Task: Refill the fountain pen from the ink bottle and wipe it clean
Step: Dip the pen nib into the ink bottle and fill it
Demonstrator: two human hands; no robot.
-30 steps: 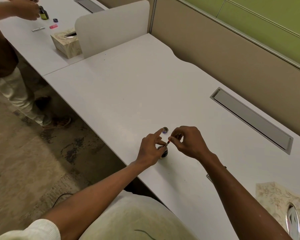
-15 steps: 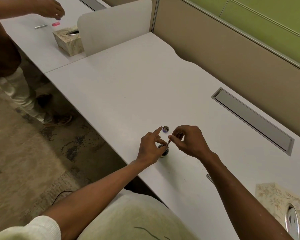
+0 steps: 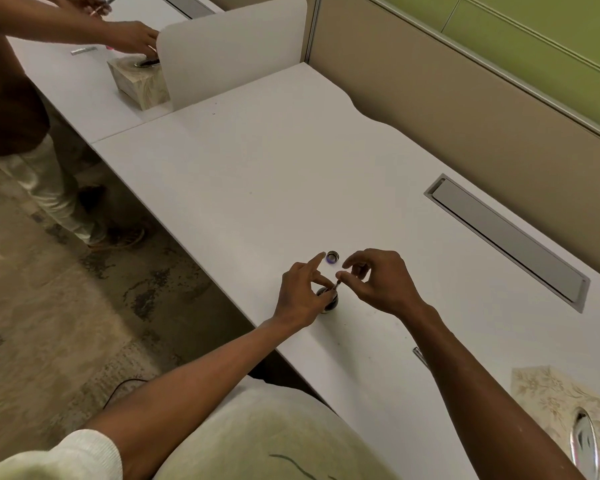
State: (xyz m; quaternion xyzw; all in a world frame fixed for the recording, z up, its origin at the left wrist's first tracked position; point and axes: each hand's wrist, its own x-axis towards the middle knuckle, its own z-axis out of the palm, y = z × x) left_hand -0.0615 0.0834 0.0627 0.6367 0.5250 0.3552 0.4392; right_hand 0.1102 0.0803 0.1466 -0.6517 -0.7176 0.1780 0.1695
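Note:
A small dark ink bottle (image 3: 330, 304) stands near the front edge of the white desk (image 3: 264, 174). My left hand (image 3: 300, 294) grips the bottle's top with thumb and curled fingers, its index finger stretched out. My right hand (image 3: 378, 282) pinches a thin pen part (image 3: 336, 284) whose lower tip sits at the bottle's mouth. The bottle's cap (image 3: 332, 257) lies open side up just behind the hands. A metal pen piece (image 3: 420, 356) pokes out from behind my right forearm.
A patterned tissue box (image 3: 548, 393) sits at the desk's near right. A grey cable hatch (image 3: 506, 237) is set in the desk at the right. Another person's hand (image 3: 132, 38) reaches a second tissue box (image 3: 141, 86) beyond a white divider (image 3: 229, 50).
My hands and the bottle stay nearly still, the right fingers spreading slightly. The other person's hand has moved onto their tissue box.

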